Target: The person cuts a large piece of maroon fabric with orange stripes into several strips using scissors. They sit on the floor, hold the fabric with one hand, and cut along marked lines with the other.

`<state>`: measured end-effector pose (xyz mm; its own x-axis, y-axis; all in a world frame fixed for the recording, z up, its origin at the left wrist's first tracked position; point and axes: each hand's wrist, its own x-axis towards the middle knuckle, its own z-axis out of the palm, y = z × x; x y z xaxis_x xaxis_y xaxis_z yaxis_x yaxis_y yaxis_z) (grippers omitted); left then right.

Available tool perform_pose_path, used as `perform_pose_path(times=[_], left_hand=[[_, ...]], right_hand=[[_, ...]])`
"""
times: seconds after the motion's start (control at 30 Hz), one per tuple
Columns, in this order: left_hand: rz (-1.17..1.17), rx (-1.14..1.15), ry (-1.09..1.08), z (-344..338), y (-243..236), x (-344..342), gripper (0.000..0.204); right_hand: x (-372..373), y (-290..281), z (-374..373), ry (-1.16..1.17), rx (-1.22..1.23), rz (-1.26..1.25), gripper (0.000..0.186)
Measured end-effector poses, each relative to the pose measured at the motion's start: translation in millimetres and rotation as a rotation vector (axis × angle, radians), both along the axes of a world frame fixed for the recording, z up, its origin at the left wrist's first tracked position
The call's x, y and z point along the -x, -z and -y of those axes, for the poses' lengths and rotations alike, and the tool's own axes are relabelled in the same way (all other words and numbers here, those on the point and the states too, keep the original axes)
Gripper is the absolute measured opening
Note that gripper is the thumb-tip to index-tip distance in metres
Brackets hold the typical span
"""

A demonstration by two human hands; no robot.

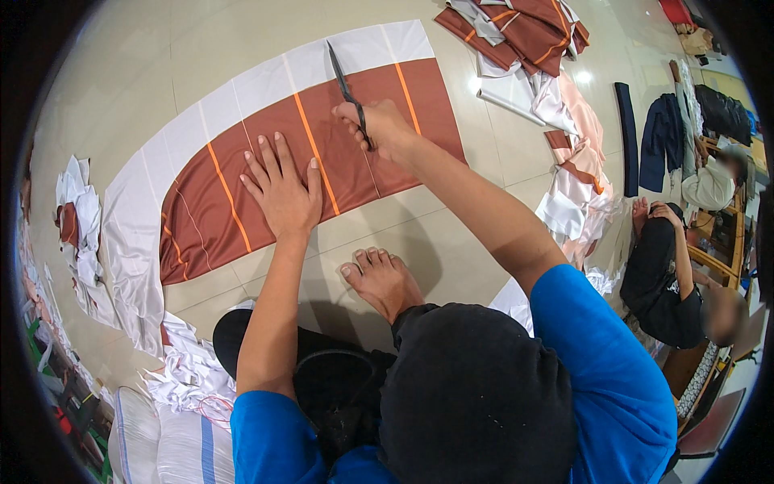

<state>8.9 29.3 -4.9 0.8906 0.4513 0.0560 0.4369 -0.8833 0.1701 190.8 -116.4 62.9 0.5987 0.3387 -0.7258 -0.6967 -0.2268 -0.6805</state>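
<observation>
A long piece of brown fabric [270, 177] with orange stripes and a broad white band [193, 129] along its far side lies spread on the tiled floor. My left hand [285, 194] rests flat on the brown part, fingers spread. To its right, my right hand [380, 131] grips a pair of black scissors [342, 81] by the handles. The blades point away from me, over the white band near its far edge. They look nearly closed; whether fabric lies between them I cannot make out.
Folded brown and white fabric [532, 40] is heaped at the far right, with pale cloth [580, 161] trailing nearer. White scraps [81, 234] lie at left, beside white sacks [173, 444] lower down. My bare foot [379, 278] is on the floor. People [665, 266] sit at the right.
</observation>
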Motion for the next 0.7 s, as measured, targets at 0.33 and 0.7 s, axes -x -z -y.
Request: perform_pose_path(times=[0.33, 0.7], left_hand=[[0.006, 0.003, 0.0, -1.3, 1.5, -5.4, 0.082], [0.025, 0.002, 0.006, -1.9, 1.2, -4.9, 0.082]], right_hand=[[-9.5, 13.1, -6.0, -0.011, 0.03, 0.037, 0.029], [-16.4, 8.7, -9.7, -0.007, -0.051, 0.052, 0.026]])
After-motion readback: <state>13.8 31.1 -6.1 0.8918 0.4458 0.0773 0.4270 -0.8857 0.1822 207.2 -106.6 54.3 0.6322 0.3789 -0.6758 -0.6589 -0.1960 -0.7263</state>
